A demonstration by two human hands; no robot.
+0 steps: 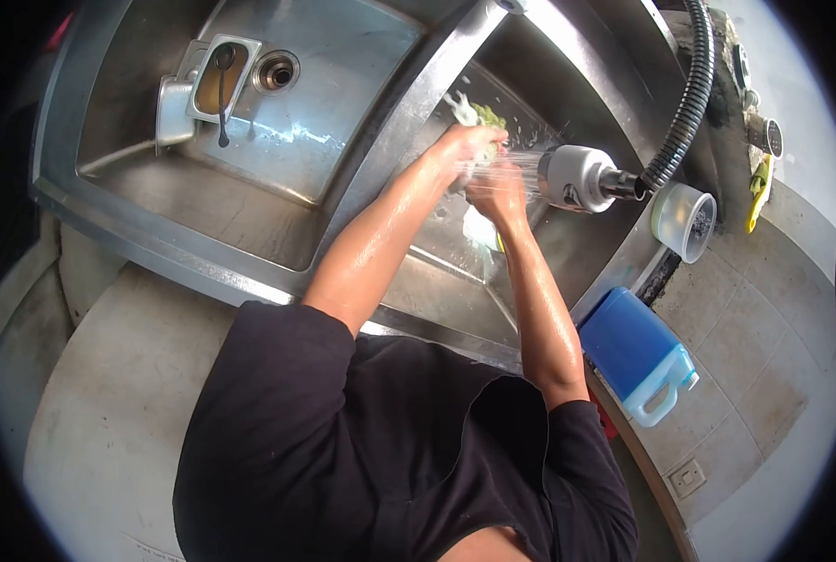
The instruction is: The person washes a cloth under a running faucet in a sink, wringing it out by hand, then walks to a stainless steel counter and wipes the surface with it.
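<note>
Inside the right-hand sink basin [446, 298], my left hand [469, 148] is closed on a yellow-green, foam-covered sponge [489, 117], which shows past the fingers. My right hand [499, 195] is just below it, close to or touching the left. Water sprays sideways over both hands from a white faucet head [579, 178], and the spray blurs the right fingers. Below my right hand lies a white, foamy thing [480, 229] with a yellow edge; its kind is not clear. Both forearms are wet.
The left basin [343, 66] holds a metal container [219, 84] with a ladle-like utensil [223, 103], beside a drain [275, 71]. A black flexible hose [694, 84] feeds the faucet head. At right stand a clear tub [685, 221] and a blue jug [631, 342].
</note>
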